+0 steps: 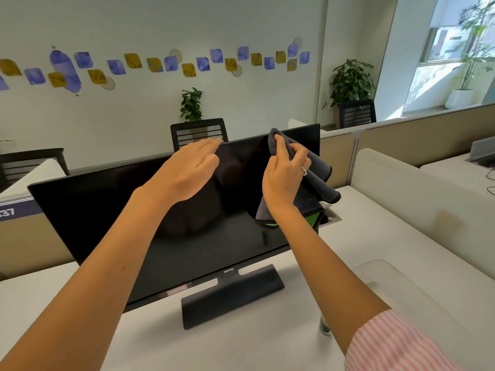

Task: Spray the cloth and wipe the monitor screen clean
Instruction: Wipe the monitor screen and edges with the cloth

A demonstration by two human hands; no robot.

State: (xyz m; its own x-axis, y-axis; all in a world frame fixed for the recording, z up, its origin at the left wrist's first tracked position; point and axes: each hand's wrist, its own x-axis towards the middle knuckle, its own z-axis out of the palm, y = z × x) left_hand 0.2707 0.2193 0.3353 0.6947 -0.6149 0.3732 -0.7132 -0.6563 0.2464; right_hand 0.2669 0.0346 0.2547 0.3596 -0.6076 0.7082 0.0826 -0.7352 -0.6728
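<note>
Pink-striped sleeve (396, 341) sits lowest at the right, cut off by the edge. Just left of it a small clear bottle (325, 326) stands on the white counter (267, 344); the forearm hides part of it and its top is hard to make out.

Both bare forearms reach up to the monitor (187, 236), which stands on a dark base (231, 295) with its screen black. The left hand (187, 170) is flat, fingers (211, 142) straight and close together, their tips at the top edge of the screen; whether they press the bezel or only lie just over it cannot be told. It holds nothing.

The right hand (286, 178) holds a dark grey cloth (316, 180) near the upper right corner of the screen. Its fingers (281, 145) are curled on the cloth, one stretched up along the fold, and a ring shows on another. The cloth's upper tip lies against the screen; the rest hangs down behind the hand, so its full shape is hidden. Something green (312, 219) peeks from under the cloth's lower edge; what it is cannot be made out.
</note>
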